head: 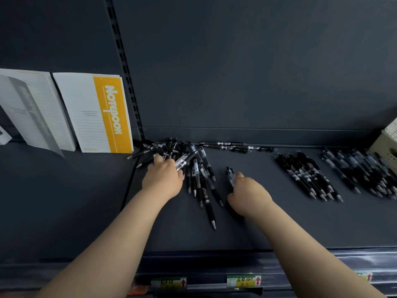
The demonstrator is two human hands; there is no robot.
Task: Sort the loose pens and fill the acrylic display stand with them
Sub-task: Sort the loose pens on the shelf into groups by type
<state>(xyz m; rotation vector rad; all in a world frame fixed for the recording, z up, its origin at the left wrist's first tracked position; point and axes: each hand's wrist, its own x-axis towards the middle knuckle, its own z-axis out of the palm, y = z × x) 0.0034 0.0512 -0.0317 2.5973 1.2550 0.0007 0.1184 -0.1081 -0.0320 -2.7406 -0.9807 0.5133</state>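
A loose heap of black and clear-barrelled pens (198, 175) lies on the dark shelf near its left upright. My left hand (163, 177) rests on the heap with its fingers closed around a few clear-barrelled pens (182, 162). My right hand (247, 193) is just right of the heap, gripping two black pens (229, 175) whose tops stick out above the fingers. Two sorted rows of pens lie further right: one in the middle right (307, 176), one at the far right (363, 171). No acrylic stand is visible.
A few pens (236, 146) lie along the shelf's back wall. A yellow-and-white notebook (96, 114) and a grey one (32, 108) lean on the neighbouring shelf at left. A pale perforated basket (386, 143) stands at the right edge. Price labels (243, 280) line the front rail.
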